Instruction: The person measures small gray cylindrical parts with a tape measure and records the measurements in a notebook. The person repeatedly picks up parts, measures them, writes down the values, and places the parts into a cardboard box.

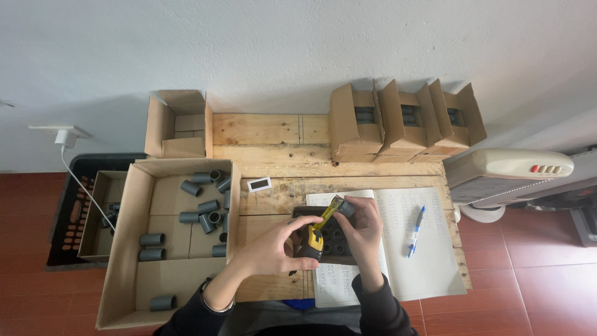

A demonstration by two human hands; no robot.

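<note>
Under hands (273,252) — tray (333,239) half-hidden

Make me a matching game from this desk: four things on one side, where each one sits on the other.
Things:
1. tape measure
2. blue pen
3. loose grey tubes
4. small white label

Places:
A. inside the big open cardboard box
B. on the open notebook
C. in the left hand
D. on the bare wooden tabletop

Pairs: 1-C, 2-B, 3-A, 4-D
</note>
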